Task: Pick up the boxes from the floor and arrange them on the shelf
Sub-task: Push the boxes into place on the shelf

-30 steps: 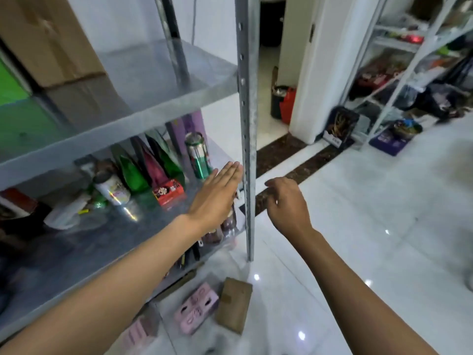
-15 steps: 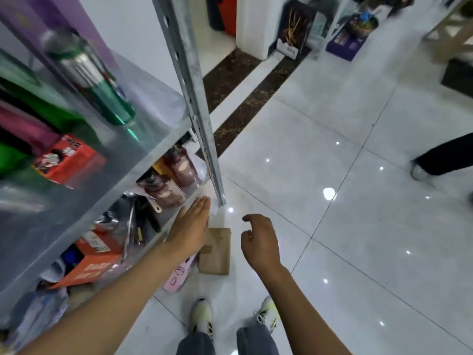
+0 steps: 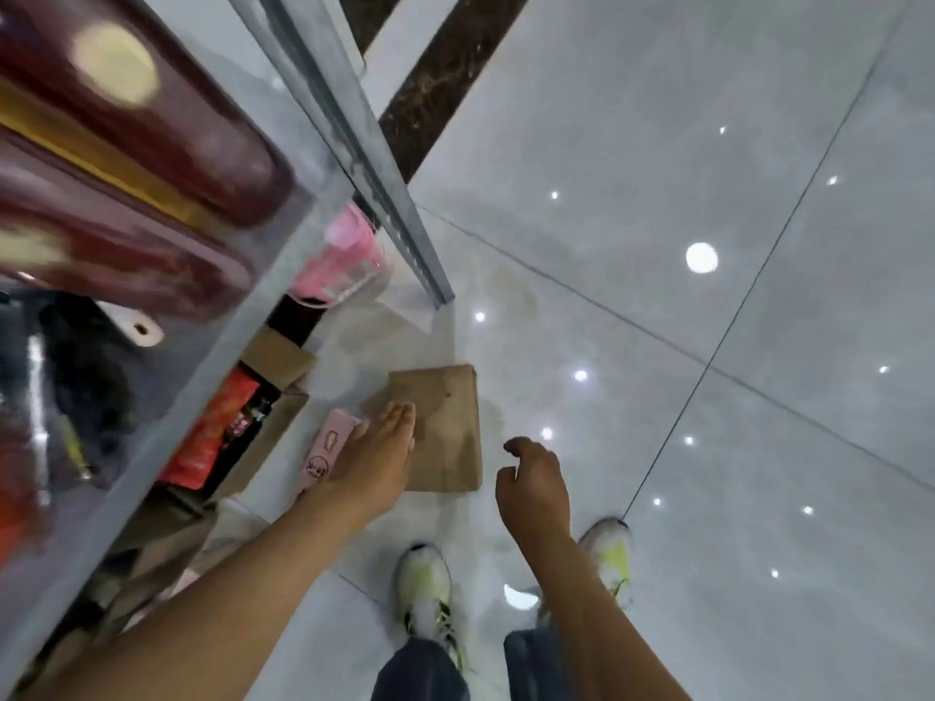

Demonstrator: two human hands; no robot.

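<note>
A flat brown cardboard box (image 3: 445,427) lies on the pale tiled floor beside the metal shelf (image 3: 283,230). A pink box (image 3: 326,455) lies just left of it, partly hidden by my left hand (image 3: 377,460). That hand reaches down with straight fingers over the seam between the two boxes; I cannot tell whether it touches them. My right hand (image 3: 534,490) hovers to the right of the brown box with loosely curled fingers and holds nothing.
The shelf's upright post (image 3: 384,194) meets the floor just beyond the boxes. On the shelf's bottom level sit an open carton (image 3: 275,397) with red packs and a pink container (image 3: 346,263). My two shoes (image 3: 425,584) stand below the boxes.
My view has dropped from the shelf's middle level to the floor. Both hands have moved down toward the brown and pink boxes, the left now over them.
</note>
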